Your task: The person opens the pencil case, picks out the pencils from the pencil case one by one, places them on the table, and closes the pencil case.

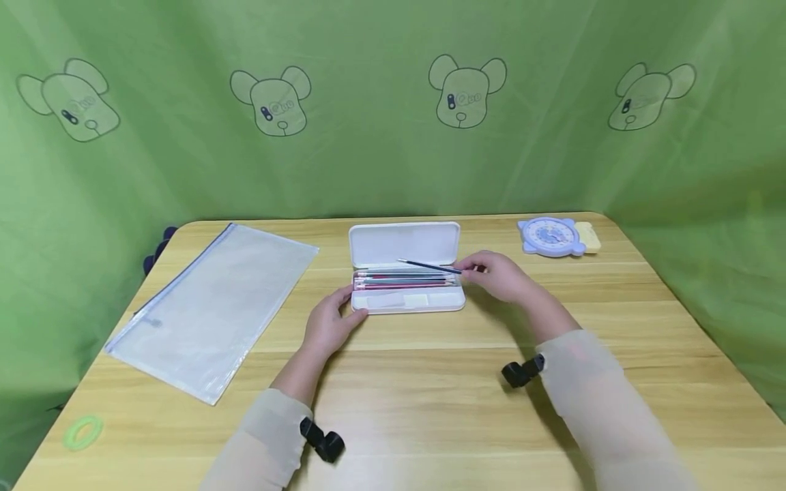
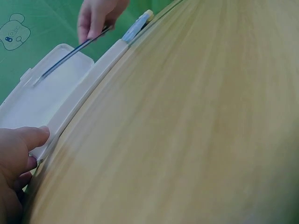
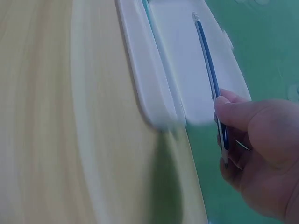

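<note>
A white pencil case (image 1: 408, 301) lies with its lid up near the middle of the table, several pencils (image 1: 402, 279) side by side inside. My left hand (image 1: 329, 324) grips its front left corner, thumb on the front edge and fingers along the left side. Between thumb and fingers, my right hand (image 1: 494, 275) pinches a dark blue pencil (image 3: 208, 60) close to its sharpened end. The pencil's eraser end points left, over the case and in front of the raised lid (image 2: 46, 88).
A clear zip pouch (image 1: 215, 307) lies flat to the left. A light green ring (image 1: 82, 432) is at the front left. The back right holds a lilac toy clock (image 1: 550, 236) beside a pale yellow block (image 1: 588, 236). Green curtain (image 1: 381, 164) hangs behind the table.
</note>
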`<control>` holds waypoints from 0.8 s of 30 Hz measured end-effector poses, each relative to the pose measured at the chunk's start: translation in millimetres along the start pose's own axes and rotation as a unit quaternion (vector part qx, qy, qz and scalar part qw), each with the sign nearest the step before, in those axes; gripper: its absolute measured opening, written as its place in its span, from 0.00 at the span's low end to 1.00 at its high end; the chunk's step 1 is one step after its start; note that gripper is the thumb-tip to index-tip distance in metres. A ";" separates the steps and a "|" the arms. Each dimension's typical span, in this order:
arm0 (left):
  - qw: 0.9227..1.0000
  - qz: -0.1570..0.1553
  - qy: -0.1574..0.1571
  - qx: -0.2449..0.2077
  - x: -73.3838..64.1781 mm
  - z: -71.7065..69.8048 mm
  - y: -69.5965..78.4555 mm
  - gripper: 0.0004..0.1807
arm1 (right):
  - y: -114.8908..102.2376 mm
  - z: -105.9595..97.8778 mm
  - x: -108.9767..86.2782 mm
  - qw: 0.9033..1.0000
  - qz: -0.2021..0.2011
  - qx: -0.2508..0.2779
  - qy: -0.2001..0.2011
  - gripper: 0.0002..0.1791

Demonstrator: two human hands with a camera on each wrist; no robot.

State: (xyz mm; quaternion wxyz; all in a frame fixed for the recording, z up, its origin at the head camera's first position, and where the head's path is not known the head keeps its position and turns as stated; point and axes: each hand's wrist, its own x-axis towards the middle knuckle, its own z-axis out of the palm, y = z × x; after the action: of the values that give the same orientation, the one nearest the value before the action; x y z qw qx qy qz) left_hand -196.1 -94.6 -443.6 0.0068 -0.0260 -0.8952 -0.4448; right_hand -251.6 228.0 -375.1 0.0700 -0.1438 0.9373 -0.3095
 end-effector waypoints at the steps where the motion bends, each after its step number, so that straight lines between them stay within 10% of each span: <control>1: 1.000 0.001 0.000 0.001 -0.2 -0.3 0.4 0.33 | 5.7 -4.3 -4.8 1.000 0.007 0.000 0.003 0.14; 24: 1.000 -0.003 0.000 0.005 -1.5 0.3 1.1 0.33 | 134.4 -56.4 -69.3 0.991 0.113 -0.066 0.039 0.16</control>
State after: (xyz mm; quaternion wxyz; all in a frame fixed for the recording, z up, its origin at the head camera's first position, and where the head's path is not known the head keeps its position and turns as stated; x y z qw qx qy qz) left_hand -194.6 -93.7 -443.0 0.0057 -0.0233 -0.8974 -0.4405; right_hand -228.6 384.3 -407.8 0.0585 -0.0293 0.9681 -0.2421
